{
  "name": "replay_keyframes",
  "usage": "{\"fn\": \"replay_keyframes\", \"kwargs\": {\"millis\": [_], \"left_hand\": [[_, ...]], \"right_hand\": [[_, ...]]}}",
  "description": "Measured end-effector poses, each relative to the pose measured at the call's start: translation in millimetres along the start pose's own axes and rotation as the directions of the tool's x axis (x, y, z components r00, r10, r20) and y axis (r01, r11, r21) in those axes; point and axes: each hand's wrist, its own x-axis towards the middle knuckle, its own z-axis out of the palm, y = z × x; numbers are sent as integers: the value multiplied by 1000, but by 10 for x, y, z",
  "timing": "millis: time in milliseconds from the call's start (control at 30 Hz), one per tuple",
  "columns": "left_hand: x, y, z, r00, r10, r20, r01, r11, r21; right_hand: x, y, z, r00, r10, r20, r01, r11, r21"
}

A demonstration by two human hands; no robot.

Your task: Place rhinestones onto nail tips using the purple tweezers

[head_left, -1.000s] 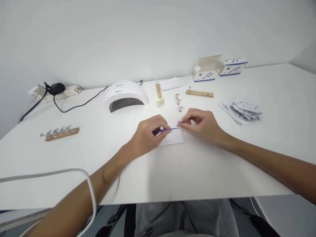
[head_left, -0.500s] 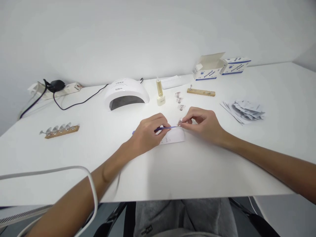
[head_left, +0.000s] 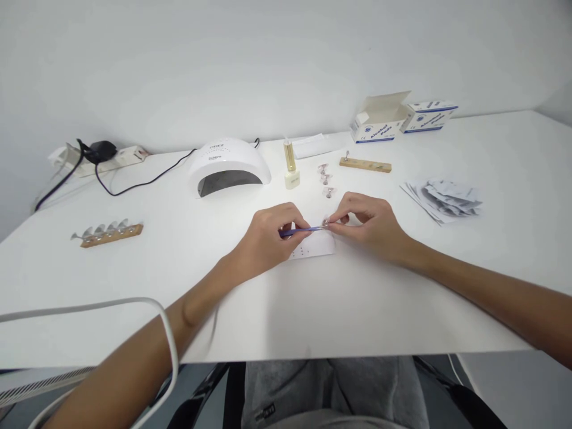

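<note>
Head view, the only one. Left hand [head_left: 277,233]: thumb and fingers pinching a thin blue stick [head_left: 297,231]. Right hand [head_left: 370,225]: thumb and forefinger brought together on a small clear piece [head_left: 325,222]; the other fingers curl behind.

Key relation: the small clear piece lies just to the right of the left fingers, in line with the stick, and directly at the right fingertips, so the right hand is nearer. The stick's long axis runs nearly side to side, its right end slightly farther from the body and pointing at the piece. Tip and piece meet or nearly so; too small to tell whether they touch. The piece's own long axis cannot be made out.

Below the stick, nearer the body and between the hands: a white card [head_left: 318,245] with dark dots, partly under the left hand. Beyond the right fingers, a short row of three similar clear pieces [head_left: 329,192]; beyond the left fingers, a bottle [head_left: 292,179] with a gold cap, and farther left a white lamp [head_left: 230,162]. Well right of the right fingers, a pile of packets [head_left: 452,199].
</note>
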Motion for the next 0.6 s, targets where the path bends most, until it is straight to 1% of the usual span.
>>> {"fn": "replay_keyframes", "kwargs": {"millis": [200,600], "left_hand": [[3,17,-11,994,-99,47,101,994,-46],[2,10,-17,977,-184,107,192,979,-69]], "right_hand": [[-5,2,-3,1000,-8,10,8,999,-37],[-11,-3,-6,1000,-23,12,24,997,-70]]}}
